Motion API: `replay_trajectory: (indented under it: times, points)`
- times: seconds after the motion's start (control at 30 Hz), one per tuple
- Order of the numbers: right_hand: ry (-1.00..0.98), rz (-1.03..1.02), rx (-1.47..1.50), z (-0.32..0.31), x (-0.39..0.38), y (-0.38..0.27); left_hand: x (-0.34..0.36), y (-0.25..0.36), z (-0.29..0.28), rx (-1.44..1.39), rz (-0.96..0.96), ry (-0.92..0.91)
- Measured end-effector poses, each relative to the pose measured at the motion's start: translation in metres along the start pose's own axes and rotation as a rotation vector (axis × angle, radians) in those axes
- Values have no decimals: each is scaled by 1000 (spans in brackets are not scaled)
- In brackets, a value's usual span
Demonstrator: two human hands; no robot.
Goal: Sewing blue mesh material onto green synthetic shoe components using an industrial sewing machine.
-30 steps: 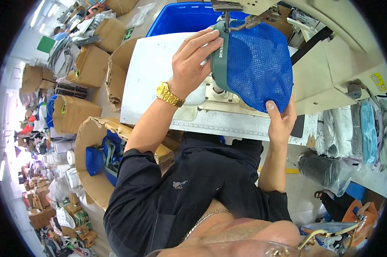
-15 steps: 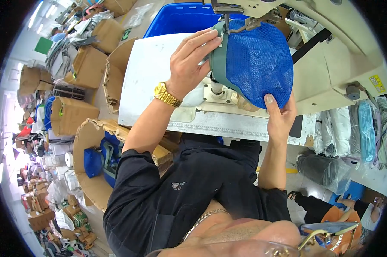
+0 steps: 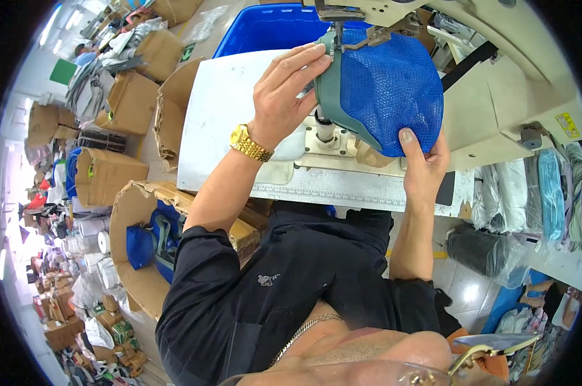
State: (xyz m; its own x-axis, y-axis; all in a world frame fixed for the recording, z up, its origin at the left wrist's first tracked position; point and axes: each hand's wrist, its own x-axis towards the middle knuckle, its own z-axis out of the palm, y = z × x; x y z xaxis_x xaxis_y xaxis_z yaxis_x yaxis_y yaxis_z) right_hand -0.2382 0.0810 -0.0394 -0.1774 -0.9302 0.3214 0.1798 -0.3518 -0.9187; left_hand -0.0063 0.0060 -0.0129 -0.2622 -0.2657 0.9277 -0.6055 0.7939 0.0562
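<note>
Counted one machine point(image 3: 497, 96) at far right, one white table point(image 3: 223, 103) mid-scene, one blue bin point(image 3: 265, 29) beyond it, one blue mesh piece point(image 3: 394, 96) at the machine's foot point(image 3: 338, 38), one green band point(image 3: 329, 96) along its left edge, two hands and one gold watch point(image 3: 251, 143).

Saw the hands apart: right hand point(image 3: 424, 154) clamped on the mesh piece's near right edge, thumb on top; left hand point(image 3: 281, 93) laid with outstretched fingers on the band, just left of the foot. Could not tell the left thumb's hold.

Against a second ago, found the mesh's near edge and the right hand slightly farther off, and the band's near end reaching more to the right.

Noted light marks on the tabletop and a ruler strip point(image 3: 342, 192) along its near edge. Saw cardboard boxes point(image 3: 133, 100) on the left, blue pieces point(image 3: 140, 248) in the nearest, and plastic-wrapped bundles point(image 3: 552, 196) on the right.
</note>
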Motion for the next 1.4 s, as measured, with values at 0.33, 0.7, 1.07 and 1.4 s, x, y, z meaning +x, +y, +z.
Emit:
replay_trajectory:
  times: [0.33,0.7,1.07,1.4]
  points:
    - [-37,-11,-167,7,21,15,-14,-22,0,37,-20,-52]
    - [70,-333,-689,-9,25,-29,-3,-31,16,9,106,9]
    - [-201,-208,-350,-8,20,-28,-5,4,5,-29,10,-38]
    - [-179,-97,-229,-3,20,-15,-1,3,5,6,-6,-19]
